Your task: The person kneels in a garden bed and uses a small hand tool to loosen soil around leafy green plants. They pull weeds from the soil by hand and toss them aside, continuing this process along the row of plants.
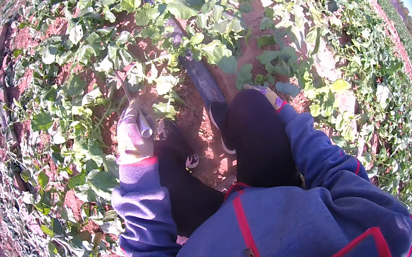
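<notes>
My left hand [133, 135], in a pale work glove with purple patches, is closed around a pale tubular handle [144, 127]. The handle's round end points back toward me. A thin brown rod [123, 86] rises beyond the fingers; whether it belongs to the handle or is a stem, I cannot tell. Beside my right knee is my right hand [267, 95], gloved as well and partly hidden by the leg. Its fingers reach down by low green leaves [281, 61], and what they touch is not visible. Leafy plants [87, 145] grow close around my left hand.
A dark flat hose [201, 77] runs over the reddish soil [197, 126] up to my dark shoe [221, 125]. My other shoe [174, 138] stands left of it. Dense leafy crop [183, 0] spreads ahead and on both sides. A reddish strip [385, 22] borders the plants at right.
</notes>
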{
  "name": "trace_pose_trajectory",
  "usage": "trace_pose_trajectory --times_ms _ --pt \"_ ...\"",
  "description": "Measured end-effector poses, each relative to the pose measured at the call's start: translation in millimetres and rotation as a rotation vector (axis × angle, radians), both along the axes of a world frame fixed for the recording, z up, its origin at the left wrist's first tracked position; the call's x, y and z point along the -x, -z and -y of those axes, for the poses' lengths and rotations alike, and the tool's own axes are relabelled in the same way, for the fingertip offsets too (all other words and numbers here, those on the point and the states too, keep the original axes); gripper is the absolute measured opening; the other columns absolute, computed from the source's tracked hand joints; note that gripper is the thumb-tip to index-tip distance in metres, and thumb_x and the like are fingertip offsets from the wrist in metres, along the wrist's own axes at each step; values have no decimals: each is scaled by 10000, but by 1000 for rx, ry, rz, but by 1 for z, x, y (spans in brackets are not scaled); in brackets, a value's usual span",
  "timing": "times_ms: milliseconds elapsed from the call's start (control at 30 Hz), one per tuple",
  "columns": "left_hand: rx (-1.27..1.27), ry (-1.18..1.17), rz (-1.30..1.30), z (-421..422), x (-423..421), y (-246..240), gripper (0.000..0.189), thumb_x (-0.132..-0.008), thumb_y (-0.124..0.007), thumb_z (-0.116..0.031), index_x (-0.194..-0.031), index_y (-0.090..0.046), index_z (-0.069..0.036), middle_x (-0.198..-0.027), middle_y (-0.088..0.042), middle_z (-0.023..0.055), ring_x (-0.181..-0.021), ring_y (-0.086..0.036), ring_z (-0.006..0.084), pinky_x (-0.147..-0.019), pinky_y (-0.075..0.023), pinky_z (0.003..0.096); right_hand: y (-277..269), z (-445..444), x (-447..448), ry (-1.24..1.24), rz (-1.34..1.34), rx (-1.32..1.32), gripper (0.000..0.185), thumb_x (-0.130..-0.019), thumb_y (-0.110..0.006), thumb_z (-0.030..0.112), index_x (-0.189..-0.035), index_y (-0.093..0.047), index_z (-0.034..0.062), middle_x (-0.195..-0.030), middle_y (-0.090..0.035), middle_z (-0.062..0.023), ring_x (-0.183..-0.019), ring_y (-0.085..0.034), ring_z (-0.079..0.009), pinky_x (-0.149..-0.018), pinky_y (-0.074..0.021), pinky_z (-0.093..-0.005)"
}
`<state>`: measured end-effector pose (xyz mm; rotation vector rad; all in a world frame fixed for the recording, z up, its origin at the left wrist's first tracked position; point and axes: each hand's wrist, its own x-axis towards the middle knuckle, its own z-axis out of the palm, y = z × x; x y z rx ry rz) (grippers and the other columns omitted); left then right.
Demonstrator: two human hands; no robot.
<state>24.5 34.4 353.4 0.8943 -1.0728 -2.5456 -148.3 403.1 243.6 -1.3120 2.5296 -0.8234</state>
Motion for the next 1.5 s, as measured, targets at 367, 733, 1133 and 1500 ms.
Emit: trace_pose_trajectory --times_ms 367,733,1133,1500 --pt "44 34 42 -4 1 -10 250 -947 -528 -186 -1145 -562 -37 -817 -584 14 -657 -558 112 -575 -493 263 -104 58 -9 772 535 199 266 -833 -705 255 -918 -681 4 -839 -665 -97 -791 -600 -126 -707 -477 -273" --pt "145 158 -78 -34 11 6 192 -914 -577 -118 -1076 -524 -29 -964 -614 83 -855 -599 170 -765 -502 300 -160 174 -82 -29 1524 356 426 -869 -683 291 -1174 -472 82 -856 -585 -16 -685 -603 -124 -543 -511 -284" --pt "189 242 81 -70 29 -20 357 -985 -473 -231 -1299 -447 -66 -1153 -584 79 -1016 -571 173 -832 -478 327 -162 162 -67 445 1711 414 189 -937 -554 254 -1047 -491 113 -707 -469 26 -499 -416 -75 -429 -332 -247" --pt "203 48 163 -41 55 -10 416 -966 -506 -312 -1294 -476 -58 -1152 -574 72 -1001 -555 188 -808 -451 341 -188 138 -68 350 1811 899 274 -915 -581 290 -1050 -490 70 -700 -500 9 -484 -489 -90 -460 -427 -257"
